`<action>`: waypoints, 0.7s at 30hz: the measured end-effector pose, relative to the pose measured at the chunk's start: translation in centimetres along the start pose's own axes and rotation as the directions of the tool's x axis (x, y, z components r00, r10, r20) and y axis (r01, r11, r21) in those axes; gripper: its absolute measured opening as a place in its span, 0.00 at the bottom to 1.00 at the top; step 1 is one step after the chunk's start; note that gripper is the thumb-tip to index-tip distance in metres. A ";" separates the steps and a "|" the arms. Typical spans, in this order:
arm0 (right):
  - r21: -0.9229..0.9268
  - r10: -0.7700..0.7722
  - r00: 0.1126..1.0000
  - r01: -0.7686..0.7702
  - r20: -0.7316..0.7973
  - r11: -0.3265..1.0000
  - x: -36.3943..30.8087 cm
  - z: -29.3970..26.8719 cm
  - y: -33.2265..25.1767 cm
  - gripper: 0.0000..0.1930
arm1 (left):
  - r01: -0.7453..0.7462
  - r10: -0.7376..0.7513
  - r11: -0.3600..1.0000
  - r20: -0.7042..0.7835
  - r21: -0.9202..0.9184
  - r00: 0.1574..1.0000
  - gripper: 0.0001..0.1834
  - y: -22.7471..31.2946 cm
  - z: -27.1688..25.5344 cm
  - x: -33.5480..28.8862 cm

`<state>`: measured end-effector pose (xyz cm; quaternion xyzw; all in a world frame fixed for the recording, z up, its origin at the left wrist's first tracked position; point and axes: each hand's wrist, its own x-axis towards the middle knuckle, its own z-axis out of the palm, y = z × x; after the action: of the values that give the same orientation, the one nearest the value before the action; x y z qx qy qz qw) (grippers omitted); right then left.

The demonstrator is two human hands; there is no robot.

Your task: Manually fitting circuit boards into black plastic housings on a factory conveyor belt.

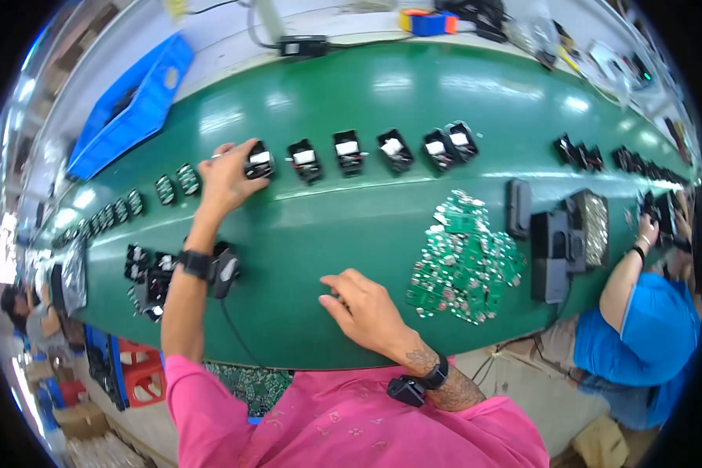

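Note:
My left hand (228,178) is closed on a small black plastic housing (260,162) with a white patch inside, at the left end of a row. To its right stand several like housings (349,150), spaced along the green table (304,226). Left of that hand a line of small green circuit boards (187,179) trails off. My right hand (363,312) hovers over or rests on the table near its front edge, fingers apart, holding nothing. Beside it, to the right, lies a heap of green circuit boards (468,261).
More black housings (152,281) lie under my left forearm, by a black device with a cable (225,269). A blue bin (132,105) stands at the back left. Dark grey boxes (550,253) sit right of the heap. A co-worker in blue (651,327) works at the right.

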<state>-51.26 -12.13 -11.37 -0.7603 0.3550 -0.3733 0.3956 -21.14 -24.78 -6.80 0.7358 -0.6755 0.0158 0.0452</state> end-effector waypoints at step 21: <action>-0.074 -0.142 0.989 0.138 -0.046 0.988 0.4 -6.4 -0.8 0.10 | 0.303 0.153 -0.106 0.285 -0.947 0.946 0.22 14.2 5.4 -19.0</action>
<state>-56.27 -14.29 -7.96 -0.7871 0.3240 -0.4067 0.3319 -37.17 -7.57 -13.15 0.4865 -0.4157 -0.6061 0.4723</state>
